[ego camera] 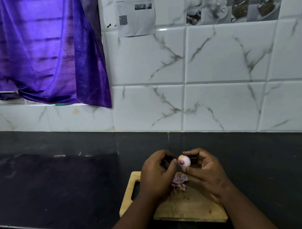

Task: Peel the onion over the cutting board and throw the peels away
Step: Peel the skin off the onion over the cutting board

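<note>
A small pale pink onion [184,161], mostly bare of skin, is held above the far edge of the wooden cutting board [184,207]. My right hand [207,172] grips it between thumb and fingers. My left hand [157,174] is just left of it, its fingers curled and its fingertips close to the onion's root end; whether they pinch a peel I cannot tell. A small heap of purple peels [180,182] lies on the board below the onion.
The board has a handle slot [135,190] on its left and lies near the front edge of a black stone counter [63,177]. A white marbled tile wall [214,78] stands behind. A purple curtain [42,49] hangs at the upper left.
</note>
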Motion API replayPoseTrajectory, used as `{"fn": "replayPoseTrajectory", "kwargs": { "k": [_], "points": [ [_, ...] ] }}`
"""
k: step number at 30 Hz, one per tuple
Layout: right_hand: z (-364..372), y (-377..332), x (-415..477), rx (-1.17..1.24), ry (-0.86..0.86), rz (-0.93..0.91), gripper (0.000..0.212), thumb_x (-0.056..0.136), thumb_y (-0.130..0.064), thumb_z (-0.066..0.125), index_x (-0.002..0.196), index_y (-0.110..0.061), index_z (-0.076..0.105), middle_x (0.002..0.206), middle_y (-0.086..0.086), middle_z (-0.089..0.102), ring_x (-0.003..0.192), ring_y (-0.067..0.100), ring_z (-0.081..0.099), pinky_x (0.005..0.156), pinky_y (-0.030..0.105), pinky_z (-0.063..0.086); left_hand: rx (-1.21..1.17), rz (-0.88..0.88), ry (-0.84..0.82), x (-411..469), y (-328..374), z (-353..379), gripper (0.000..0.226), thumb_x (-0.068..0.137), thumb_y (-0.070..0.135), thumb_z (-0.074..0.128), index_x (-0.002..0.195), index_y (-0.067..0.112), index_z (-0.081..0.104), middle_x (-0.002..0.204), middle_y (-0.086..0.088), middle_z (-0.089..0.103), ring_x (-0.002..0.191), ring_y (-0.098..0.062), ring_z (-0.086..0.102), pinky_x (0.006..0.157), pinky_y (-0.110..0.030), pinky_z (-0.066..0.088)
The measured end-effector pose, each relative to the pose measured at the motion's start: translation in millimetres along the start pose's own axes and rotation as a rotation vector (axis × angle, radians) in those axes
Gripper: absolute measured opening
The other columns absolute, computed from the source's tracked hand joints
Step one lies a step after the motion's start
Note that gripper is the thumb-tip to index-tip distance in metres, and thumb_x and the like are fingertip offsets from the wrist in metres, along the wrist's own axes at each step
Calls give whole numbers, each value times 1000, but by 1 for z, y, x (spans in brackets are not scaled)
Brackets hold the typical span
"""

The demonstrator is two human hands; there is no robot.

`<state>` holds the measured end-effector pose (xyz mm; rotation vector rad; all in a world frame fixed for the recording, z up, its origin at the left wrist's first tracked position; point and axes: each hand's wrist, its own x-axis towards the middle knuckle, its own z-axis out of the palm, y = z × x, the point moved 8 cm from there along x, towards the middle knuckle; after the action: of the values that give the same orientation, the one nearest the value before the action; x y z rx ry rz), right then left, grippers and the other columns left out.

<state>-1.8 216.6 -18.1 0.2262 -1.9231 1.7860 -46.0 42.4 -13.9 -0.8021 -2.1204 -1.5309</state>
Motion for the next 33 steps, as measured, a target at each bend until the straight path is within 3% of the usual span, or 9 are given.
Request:
{"fn": "replayPoseTrajectory", "kwargs": {
  "k": [4, 10, 13, 17, 21, 25, 29, 33],
  "points": [
    [2, 0, 0, 13, -5, 10, 37, 73, 5, 87, 105, -9, 74, 105, 11, 79, 99, 24, 77, 80, 35, 64, 11, 27, -5, 0, 0, 1, 5, 91, 30, 77, 91, 32, 73, 86, 14, 70, 82, -8, 67, 67, -36, 60],
    [4, 0, -2, 72, -33, 10, 40, 72, 9, 85, 106, -8, 74, 107, 13, 79, 104, 31, 76, 82, 37, 63, 101, -65, -6, 1, -5, 2, 12, 96, 25, 70, 88, 31, 63, 85, 8, 64, 77, -12, 61, 64, -34, 54],
    [6, -1, -2, 211, -88, 30, 43, 69, -1, 90, 109, -11, 77, 113, 19, 78, 107, 34, 74, 87, 38, 62, 204, -114, -61, 2, -10, 7, 13, 97, 28, 66, 87, 30, 59, 84, 6, 61, 75, -13, 58, 62, -35, 49],
    [9, 6, 1, 380, -135, 140, 41, 79, 0, 73, 120, -3, 71, 120, 23, 75, 103, 31, 75, 80, 36, 64, 308, -151, -141, 2, -17, 14, 22, 94, 27, 65, 78, 34, 52, 80, 5, 58, 68, -9, 51, 57, -23, 36],
    [17, 17, 5, 240, -172, 219, 36, 81, -1, 74, 117, -6, 71, 119, 23, 74, 102, 33, 73, 88, 46, 61, 291, -169, -53, 3, -17, 6, 10, 95, 27, 62, 85, 27, 64, 84, 6, 65, 75, -10, 61, 65, -37, 54],
    [22, 16, 7, 133, -156, 185, 33, 80, -6, 81, 113, -12, 75, 114, 15, 77, 106, 28, 73, 92, 43, 60, 151, -145, 22, 2, -12, -1, 15, 97, 31, 57, 90, 29, 70, 86, 10, 70, 80, -7, 65, 71, -45, 60],
    [26, 14, 6, 95, -180, 175, 31, 84, -8, 79, 114, -15, 76, 112, 11, 79, 106, 27, 76, 92, 44, 62, 83, -124, 5, 0, -8, -1, 28, 91, 55, 60, 96, 32, 74, 87, 11, 74, 82, -7, 69, 71, -44, 63],
    [23, 15, 5, 88, -148, 171, 29, 87, -2, 76, 114, -13, 76, 109, 14, 80, 103, 31, 77, 88, 45, 64, 51, -156, -15, 0, -10, 0, 28, 88, 54, 69, 103, 32, 79, 87, 13, 77, 82, -5, 72, 71, -43, 65]
  ]
}}
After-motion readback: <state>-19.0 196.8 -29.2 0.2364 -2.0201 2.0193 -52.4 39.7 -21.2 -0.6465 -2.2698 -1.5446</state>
